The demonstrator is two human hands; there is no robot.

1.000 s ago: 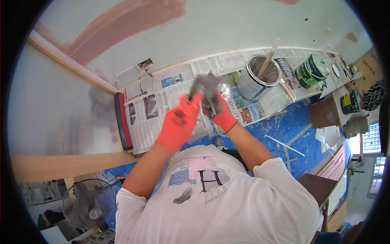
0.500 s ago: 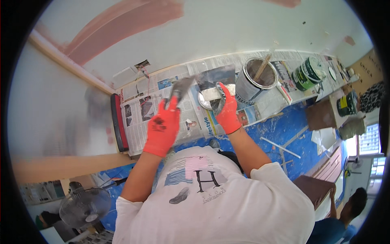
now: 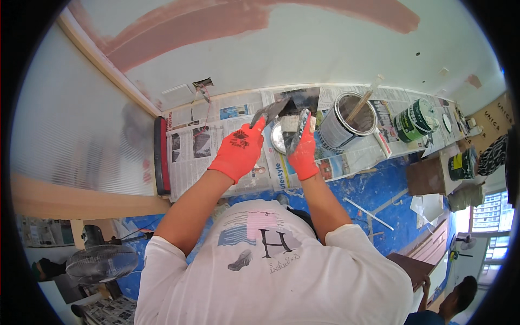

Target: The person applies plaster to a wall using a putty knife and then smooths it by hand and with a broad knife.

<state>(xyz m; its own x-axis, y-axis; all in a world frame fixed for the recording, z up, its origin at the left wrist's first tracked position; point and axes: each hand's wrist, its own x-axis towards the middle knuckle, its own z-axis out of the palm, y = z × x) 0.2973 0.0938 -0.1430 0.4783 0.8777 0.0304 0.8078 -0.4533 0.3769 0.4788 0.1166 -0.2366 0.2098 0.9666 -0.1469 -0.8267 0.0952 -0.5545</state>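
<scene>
Both my hands wear orange-red gloves and are closed over the newspaper-covered bench (image 3: 216, 130). My left hand (image 3: 238, 149) grips a putty knife (image 3: 272, 111), its grey blade angled up and to the right. My right hand (image 3: 303, 149), just beside it, grips a flat scraper (image 3: 295, 123) with a pale, paste-coloured surface. The two tools' edges are close together; whether they touch I cannot tell. Under the scraper a round white lid (image 3: 277, 138) is partly hidden. To the right stands an open tin (image 3: 338, 132) of grey-brown paste with a wooden stick (image 3: 364, 103) in it.
Green tubs (image 3: 413, 123) stand farther right on the bench. A red-and-black case (image 3: 161, 157) lies at its left end. The wall (image 3: 336, 54) behind has pinkish filler patches and an open socket box with wires (image 3: 203, 84). Behind me are a fan (image 3: 102, 264) and another person (image 3: 460, 300).
My left hand has moved right and its putty knife has come toward the scraper. The scraper in my right hand has turned more upright. The whole view has shifted slightly.
</scene>
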